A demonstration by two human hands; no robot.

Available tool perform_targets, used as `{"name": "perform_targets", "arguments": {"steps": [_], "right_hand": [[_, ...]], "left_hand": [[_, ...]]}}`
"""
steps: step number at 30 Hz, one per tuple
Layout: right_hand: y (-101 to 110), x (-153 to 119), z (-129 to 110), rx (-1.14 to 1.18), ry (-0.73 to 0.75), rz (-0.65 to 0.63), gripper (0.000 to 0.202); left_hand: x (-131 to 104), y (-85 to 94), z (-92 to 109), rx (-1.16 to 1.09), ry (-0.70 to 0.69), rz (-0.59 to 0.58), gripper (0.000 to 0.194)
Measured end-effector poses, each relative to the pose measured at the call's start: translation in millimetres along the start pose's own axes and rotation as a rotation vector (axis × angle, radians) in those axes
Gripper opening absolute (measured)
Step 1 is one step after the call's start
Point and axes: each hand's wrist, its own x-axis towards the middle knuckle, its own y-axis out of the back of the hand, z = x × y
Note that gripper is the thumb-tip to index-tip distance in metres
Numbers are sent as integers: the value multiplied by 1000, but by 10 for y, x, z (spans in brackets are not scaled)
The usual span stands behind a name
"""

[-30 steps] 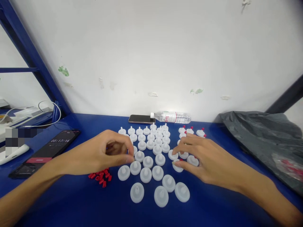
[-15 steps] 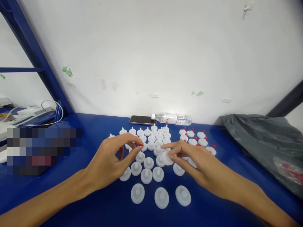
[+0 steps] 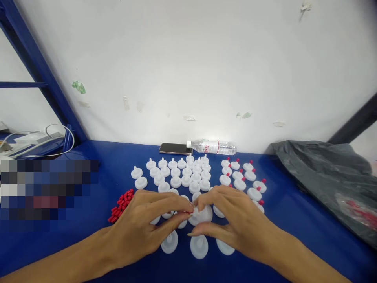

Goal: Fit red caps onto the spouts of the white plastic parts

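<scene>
Between finger and thumb, my left hand (image 3: 156, 222) pinches a small red cap (image 3: 190, 212), mostly hidden by the fingertips. The red cap is at the narrow tip of a white round nozzle lid (image 3: 204, 215); I cannot tell whether it is seated there. My right hand (image 3: 235, 216) curls around that lid, index finger near its tip and thumb lower down. Beside my left wrist lies a pile of red caps (image 3: 120, 206). Several uncapped white lids (image 3: 176, 181) stand in a group behind my hands, and three more, including one lid (image 3: 199, 247), are in front.
At the right, several white lids with red caps (image 3: 240, 184) form a separate group. A phone (image 3: 175, 148) and a water bottle (image 3: 216, 147) lie by the wall. A dark grey plastic bag (image 3: 318, 169) covers the right side, with a clear bag of red pieces (image 3: 357, 210) on it.
My hands have come together: the left moved right with the red cap, and the right brought its white lid to it. The red pile has come into sight.
</scene>
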Motion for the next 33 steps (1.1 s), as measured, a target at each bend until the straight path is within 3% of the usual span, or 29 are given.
{"name": "perform_targets", "arguments": {"steps": [12,23,33], "right_hand": [[24,-3,12,19,77,15,13],[-24,31,-8,-123,241,143,8],[-43,49,-115,-284,344,219,25]], "left_hand": [[-6,-26,-97,38,20,30,11],[-53,0,-99,343,-259,24,16],[-119,-1,-130,396,-317,-2,31]]}}
